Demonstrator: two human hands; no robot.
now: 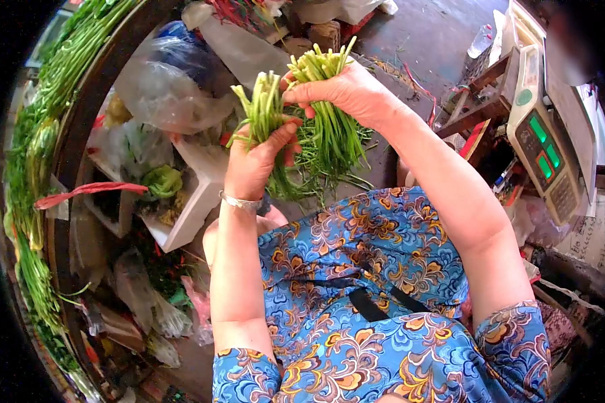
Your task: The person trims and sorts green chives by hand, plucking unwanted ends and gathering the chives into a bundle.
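My left hand (265, 146) is closed around a bunch of green leafy stems (265, 99), whose pale cut ends point up. Close beside it, my right hand (336, 89) grips a second, larger bunch of green stems (333, 134), also with cut ends at the top and thin greens hanging down. The two hands nearly meet between the bunches; whether the fingers touch is hard to make out. Below them, loose greens (309, 181) hang or lie above my lap, partly hidden by the hands.
A shelf edge (67, 127) curves along the left, with long greens (81, 54) on it. Plastic bags (168, 94) and a white foam box (195, 201) stand at left. On the right is a scale (544, 134) with a lit green display. A red strip (91, 193) crosses at left.
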